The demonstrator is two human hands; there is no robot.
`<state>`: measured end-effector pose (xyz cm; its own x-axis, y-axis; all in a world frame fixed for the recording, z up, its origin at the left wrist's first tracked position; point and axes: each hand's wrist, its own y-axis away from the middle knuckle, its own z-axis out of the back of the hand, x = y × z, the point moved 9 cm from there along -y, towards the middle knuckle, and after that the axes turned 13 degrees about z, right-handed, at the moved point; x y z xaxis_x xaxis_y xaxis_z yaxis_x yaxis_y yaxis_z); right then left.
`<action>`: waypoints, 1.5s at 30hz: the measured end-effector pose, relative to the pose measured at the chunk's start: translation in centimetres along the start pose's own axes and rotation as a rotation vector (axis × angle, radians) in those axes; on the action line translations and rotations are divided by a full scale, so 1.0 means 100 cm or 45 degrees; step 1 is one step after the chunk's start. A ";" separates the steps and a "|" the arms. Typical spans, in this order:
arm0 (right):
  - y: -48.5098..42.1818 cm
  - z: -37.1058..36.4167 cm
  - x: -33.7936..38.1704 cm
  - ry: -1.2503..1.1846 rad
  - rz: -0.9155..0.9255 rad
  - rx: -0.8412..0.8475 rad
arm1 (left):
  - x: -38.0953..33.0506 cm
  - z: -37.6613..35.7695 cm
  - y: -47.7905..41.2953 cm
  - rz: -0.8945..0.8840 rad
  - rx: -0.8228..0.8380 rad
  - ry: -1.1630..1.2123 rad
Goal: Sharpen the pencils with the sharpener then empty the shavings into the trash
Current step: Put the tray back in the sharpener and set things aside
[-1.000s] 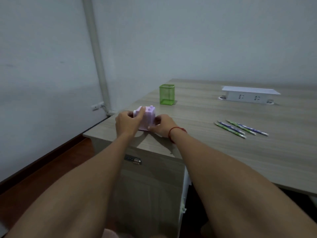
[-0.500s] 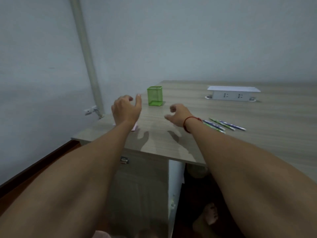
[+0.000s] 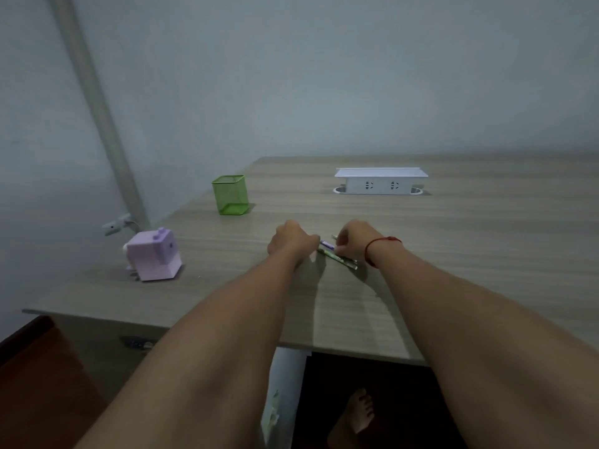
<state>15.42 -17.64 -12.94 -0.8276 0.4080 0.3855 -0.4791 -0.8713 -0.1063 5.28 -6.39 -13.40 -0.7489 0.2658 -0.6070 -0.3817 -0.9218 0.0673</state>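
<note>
- Status: the lilac box-shaped plastic sharpener (image 3: 154,254) stands unattended at the left of the frame, well apart from the thin green and purple printed pencils (image 3: 338,257) at centre. No pencil is inserted. Judged: pick-up stage. All sharpening and the emptying of shavings remain. No trash container is in view.
- Sharpener: smooth matt shell, flat faces, small studs on top, a dark hole in one side face.
- Green square wire-mesh pen holder (image 3: 230,195): see-through, upright, above the hands in the frame.
- Left hand (image 3: 291,241): fingers curled at the pencils' left ends. The fingertips are hidden, so the grip state cannot be told.
- Pencils: slender glossy sticks on the matt wood-grain surface (image 3: 486,254).
- Right hand (image 3: 355,239): grip clamped on the pencils, fingers curled over them.
- White rectangular plastic socket box (image 3: 381,181): hard, smooth, upper right of centre.
</note>
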 end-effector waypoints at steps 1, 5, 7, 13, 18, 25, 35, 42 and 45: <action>-0.003 -0.001 -0.001 0.021 0.005 0.013 | -0.003 -0.004 -0.001 0.012 0.014 -0.031; -0.007 0.000 -0.006 0.044 -0.015 0.084 | -0.012 -0.010 -0.003 0.051 -0.029 -0.163; -0.006 0.002 -0.010 0.062 -0.051 0.132 | -0.017 -0.008 -0.005 0.075 -0.040 -0.201; 0.005 0.006 0.006 0.215 -0.092 0.267 | -0.015 -0.005 -0.004 0.105 0.041 -0.197; 0.020 0.003 0.027 0.357 -0.127 0.419 | 0.001 0.020 -0.004 0.029 -0.013 -0.107; 0.004 0.007 0.072 -0.118 -0.106 0.214 | 0.027 0.102 -0.013 -0.039 -0.210 0.190; -0.081 0.030 0.151 -0.560 0.073 -0.261 | 0.031 0.177 -0.055 -0.116 -0.370 0.518; -0.164 0.053 0.171 -0.609 0.188 -0.532 | 0.017 0.205 -0.132 -0.184 -0.471 0.596; -0.200 0.062 0.176 -0.683 0.231 -0.631 | 0.010 0.214 -0.167 -0.208 -0.514 0.642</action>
<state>12.25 5.24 1.68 -0.7105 -0.0295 0.7031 -0.5295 -0.6358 -0.5616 -0.66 15.32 1.88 -0.3165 0.3367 -0.8868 -0.1626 -0.9403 -0.2989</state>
